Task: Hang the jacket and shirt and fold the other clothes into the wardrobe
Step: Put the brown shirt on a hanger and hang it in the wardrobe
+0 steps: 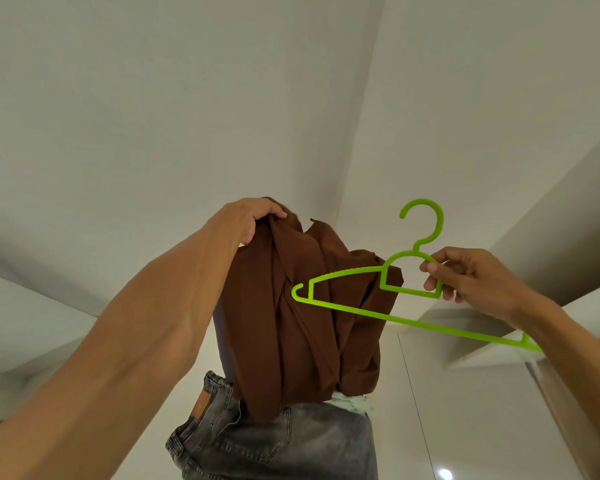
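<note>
My left hand (pixel 253 216) grips the top of a brown garment (pixel 302 323) and holds it up in the middle of the view, so the cloth hangs down in loose folds. My right hand (pixel 471 275) pinches a bright green plastic hanger (pixel 388 289) at its neck, just below the hook. The hanger's left arm lies across the front of the brown cloth, its right arm runs back past my wrist. Below the brown garment lie grey jeans (pixel 284 441) on a pale surface, waistband to the left.
White walls meet in a corner behind the garment. A white wardrobe panel (pixel 492 344) and its edge stand at the right. A bit of light cloth (pixel 352 401) shows under the brown garment. The glossy pale surface (pixel 465 427) carries a bright light reflection.
</note>
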